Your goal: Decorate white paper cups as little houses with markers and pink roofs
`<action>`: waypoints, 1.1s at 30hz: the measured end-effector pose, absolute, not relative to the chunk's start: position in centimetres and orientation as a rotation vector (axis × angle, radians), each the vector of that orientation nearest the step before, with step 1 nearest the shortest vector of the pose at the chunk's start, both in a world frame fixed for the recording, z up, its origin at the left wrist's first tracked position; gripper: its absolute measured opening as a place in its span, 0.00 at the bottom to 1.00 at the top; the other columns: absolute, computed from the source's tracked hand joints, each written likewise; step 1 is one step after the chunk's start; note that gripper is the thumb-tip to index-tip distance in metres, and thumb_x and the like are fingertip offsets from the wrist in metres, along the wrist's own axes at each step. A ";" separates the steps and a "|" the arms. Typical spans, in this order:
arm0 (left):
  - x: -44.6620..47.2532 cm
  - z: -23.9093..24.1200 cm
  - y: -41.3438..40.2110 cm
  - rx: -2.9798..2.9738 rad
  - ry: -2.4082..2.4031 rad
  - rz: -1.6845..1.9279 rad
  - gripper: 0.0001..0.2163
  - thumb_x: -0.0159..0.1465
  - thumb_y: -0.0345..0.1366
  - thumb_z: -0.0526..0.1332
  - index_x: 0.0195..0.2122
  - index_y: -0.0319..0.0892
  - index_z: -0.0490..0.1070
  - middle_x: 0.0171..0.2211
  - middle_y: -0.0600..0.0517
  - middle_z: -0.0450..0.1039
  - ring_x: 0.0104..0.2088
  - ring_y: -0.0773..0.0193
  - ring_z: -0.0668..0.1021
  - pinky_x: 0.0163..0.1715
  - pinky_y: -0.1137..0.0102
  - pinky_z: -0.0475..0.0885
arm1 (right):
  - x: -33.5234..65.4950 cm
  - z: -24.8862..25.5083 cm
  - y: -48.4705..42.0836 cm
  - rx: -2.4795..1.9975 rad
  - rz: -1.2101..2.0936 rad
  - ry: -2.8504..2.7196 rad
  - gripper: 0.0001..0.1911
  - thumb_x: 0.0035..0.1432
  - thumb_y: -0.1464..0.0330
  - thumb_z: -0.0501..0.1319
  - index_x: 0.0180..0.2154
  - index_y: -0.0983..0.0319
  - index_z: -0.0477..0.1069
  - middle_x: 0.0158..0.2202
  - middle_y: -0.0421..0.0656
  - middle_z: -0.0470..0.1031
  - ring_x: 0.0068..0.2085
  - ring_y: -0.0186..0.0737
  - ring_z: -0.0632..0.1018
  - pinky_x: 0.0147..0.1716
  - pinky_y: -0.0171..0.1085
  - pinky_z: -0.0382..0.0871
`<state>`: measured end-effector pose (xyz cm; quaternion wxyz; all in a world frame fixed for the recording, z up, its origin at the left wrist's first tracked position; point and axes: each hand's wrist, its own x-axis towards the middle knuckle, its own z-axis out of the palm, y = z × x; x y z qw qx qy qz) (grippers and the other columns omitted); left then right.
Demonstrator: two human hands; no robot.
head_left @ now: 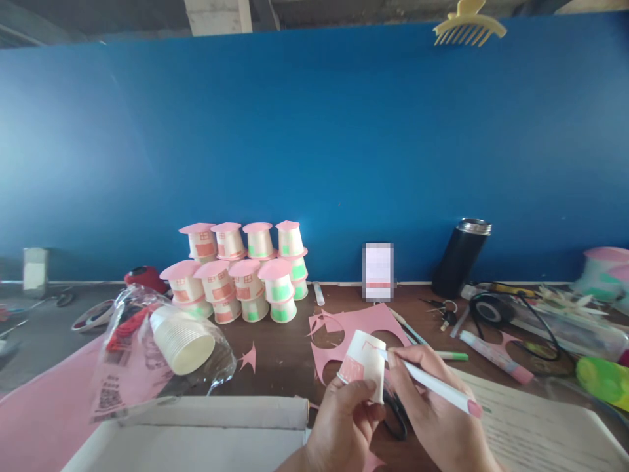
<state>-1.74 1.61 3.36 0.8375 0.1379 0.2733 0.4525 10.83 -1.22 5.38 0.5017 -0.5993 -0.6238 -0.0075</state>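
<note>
My left hand (344, 416) is closed around a small white paper cup (363, 364) held upside down, with a pink patch on its side. My right hand (432, 406) grips a white marker with a pink cap (432, 383), and its tip touches the cup's side. Under the hands lies a pink paper sheet (354, 324) with round holes cut out, and black scissors (396, 416) lie on the brown table between the hands.
Several finished cup houses with pink roofs (240, 272) are stacked at the blue wall. A plastic bag with a stack of white cups (179, 341) lies left. A cardboard box (211, 426) sits in front. A black flask (459, 259), tape, glue stick (496, 357) and cables lie right.
</note>
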 end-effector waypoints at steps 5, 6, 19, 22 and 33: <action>-1.8 3.2 1.7 0.308 0.571 0.954 0.16 0.44 0.27 0.70 0.36 0.34 0.77 0.28 0.50 0.76 0.25 0.70 0.72 0.23 0.75 0.65 | 10.8 5.3 -1.2 -1.457 -0.025 -1.507 0.07 0.62 0.62 0.58 0.33 0.56 0.68 0.24 0.36 0.74 0.22 0.33 0.75 0.25 0.30 0.70; -1.8 3.2 1.7 0.307 0.575 0.956 0.16 0.43 0.27 0.70 0.36 0.34 0.77 0.28 0.50 0.75 0.25 0.70 0.72 0.23 0.75 0.65 | 10.8 5.3 -1.2 -1.458 -0.024 -1.507 0.06 0.62 0.62 0.58 0.33 0.56 0.68 0.24 0.36 0.74 0.22 0.33 0.75 0.25 0.30 0.70; -1.8 3.1 1.7 0.326 0.588 0.952 0.15 0.43 0.28 0.71 0.34 0.36 0.78 0.29 0.51 0.74 0.26 0.70 0.71 0.25 0.75 0.64 | 10.8 5.3 -1.3 -1.443 -0.017 -1.517 0.06 0.62 0.62 0.58 0.33 0.56 0.68 0.24 0.35 0.75 0.23 0.32 0.75 0.25 0.30 0.69; -1.8 3.0 1.7 0.324 0.585 0.954 0.16 0.43 0.28 0.71 0.35 0.36 0.78 0.30 0.50 0.75 0.27 0.69 0.71 0.25 0.75 0.64 | 10.8 5.3 -1.2 -1.452 -0.012 -1.511 0.06 0.62 0.62 0.59 0.33 0.57 0.68 0.24 0.35 0.74 0.22 0.32 0.75 0.24 0.30 0.69; -1.9 3.0 1.6 0.312 0.586 0.963 0.13 0.45 0.26 0.70 0.34 0.36 0.77 0.29 0.51 0.75 0.27 0.70 0.72 0.25 0.75 0.64 | 10.7 5.3 -1.3 -1.421 -0.019 -1.521 0.07 0.62 0.63 0.58 0.32 0.57 0.68 0.24 0.36 0.73 0.23 0.33 0.74 0.24 0.30 0.68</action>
